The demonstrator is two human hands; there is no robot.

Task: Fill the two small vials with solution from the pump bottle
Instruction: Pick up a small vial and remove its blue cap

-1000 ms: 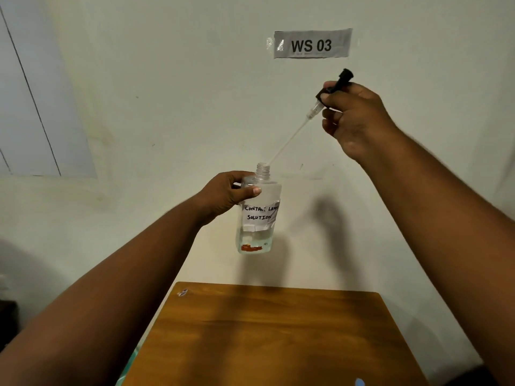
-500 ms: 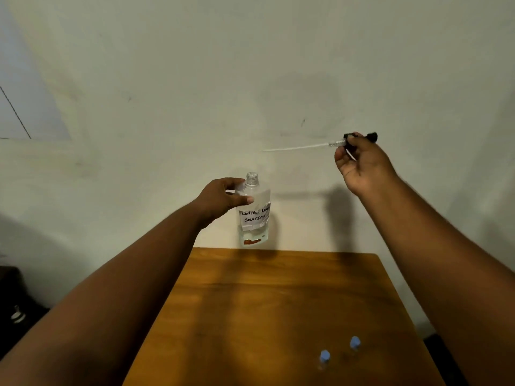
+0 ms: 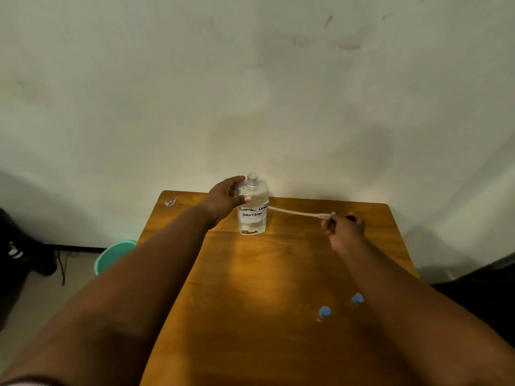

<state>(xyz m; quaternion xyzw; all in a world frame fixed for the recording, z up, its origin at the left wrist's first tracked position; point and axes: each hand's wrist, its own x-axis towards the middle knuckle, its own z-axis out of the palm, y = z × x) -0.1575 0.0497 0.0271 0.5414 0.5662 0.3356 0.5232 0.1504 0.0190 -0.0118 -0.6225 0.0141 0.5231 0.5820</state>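
A clear bottle point(image 3: 253, 215) with a handwritten white label stands at the far edge of the wooden table point(image 3: 264, 274), its neck uncapped. My left hand point(image 3: 225, 199) grips its shoulder. My right hand point(image 3: 344, 228) holds the black pump head point(image 3: 349, 218) low over the table to the right of the bottle; its thin white dip tube point(image 3: 292, 212) points left toward the label. Two small vials with blue caps point(image 3: 324, 312) point(image 3: 357, 298) stand near the table's right front, beside my right forearm.
A pale wall rises directly behind the table. A teal bucket point(image 3: 111, 254) sits on the floor to the left, with dark objects and a cable further left. A small scrap point(image 3: 170, 202) lies at the table's far left corner.
Both hands have come down: the bottle went from held in the air to standing on the table, and the pump head with its tube dropped to just above the tabletop. The view tilted downward.
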